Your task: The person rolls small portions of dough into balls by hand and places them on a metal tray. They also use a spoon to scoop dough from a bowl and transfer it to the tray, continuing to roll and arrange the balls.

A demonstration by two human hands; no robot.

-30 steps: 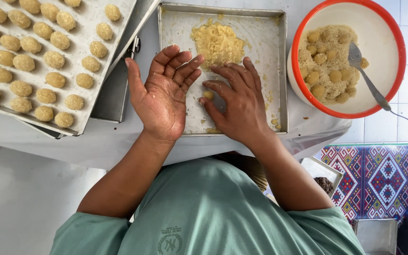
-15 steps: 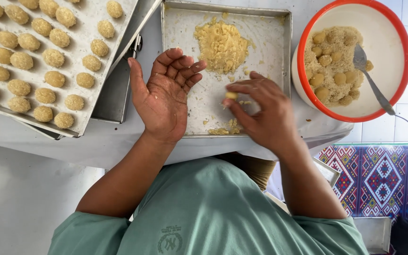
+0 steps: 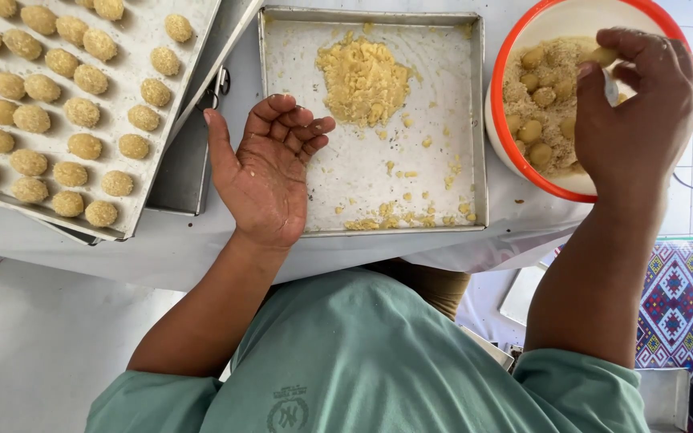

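My left hand (image 3: 266,172) rests palm up and empty at the near left corner of a square metal tray (image 3: 475,128). A heap of yellow dough (image 3: 364,80) lies at the tray's far side, with crumbs scattered toward the near edge. My right hand (image 3: 635,112) hovers over a red-rimmed white bowl (image 3: 500,104), pinching a small dough ball (image 3: 603,56) in its fingertips. Crumbs and several dough balls (image 3: 541,100) lie in the bowl. A spoon handle (image 3: 609,87) shows behind my fingers.
At the left, a slanted metal tray (image 3: 162,136) carries several rows of crumb-coated balls (image 3: 82,112). It lies on another tray. A white cloth (image 3: 202,256) covers the table edge. A patterned mat (image 3: 679,301) lies on the floor at the right.
My right hand has carried a rolled dough ball from the square tray rightward to the bowl. My left hand has stayed in place, palm up.
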